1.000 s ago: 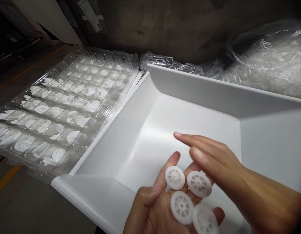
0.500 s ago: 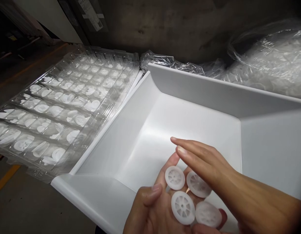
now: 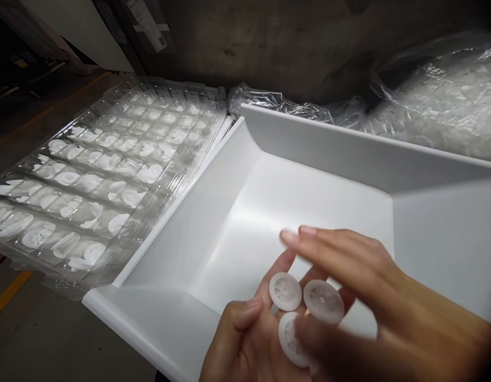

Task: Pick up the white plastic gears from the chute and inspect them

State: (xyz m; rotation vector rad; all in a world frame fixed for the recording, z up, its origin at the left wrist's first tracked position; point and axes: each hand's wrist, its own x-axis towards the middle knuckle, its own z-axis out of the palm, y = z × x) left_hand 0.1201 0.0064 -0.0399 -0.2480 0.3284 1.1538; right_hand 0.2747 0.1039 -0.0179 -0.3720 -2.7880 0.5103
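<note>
Palm up at the bottom of the view, my left hand (image 3: 245, 339) cradles white spoked plastic wheels. One wheel (image 3: 285, 292) lies near its fingers, a second wheel (image 3: 324, 301) is to the right, and a third wheel (image 3: 289, 337) sits lower in the palm, partly covered by my right thumb. My right hand (image 3: 360, 281) is over the left one, fingers stretched out and thumb blurred across the third wheel. Whether it grips anything is hidden. Both hands are above the near part of a white bin (image 3: 309, 180).
Left of the bin, clear compartment trays (image 3: 157, 196) hold many white plastic parts. Clear plastic film (image 3: 440, 101) is heaped behind the bin on the right, with more crumpled film along its back edge. A yellow line (image 3: 10, 292) marks the floor.
My right hand has shifted, and its thumb has swung left over the palm. The thumb and hand now cover the fourth wheel's earlier spot. My left hand has hardly moved.
</note>
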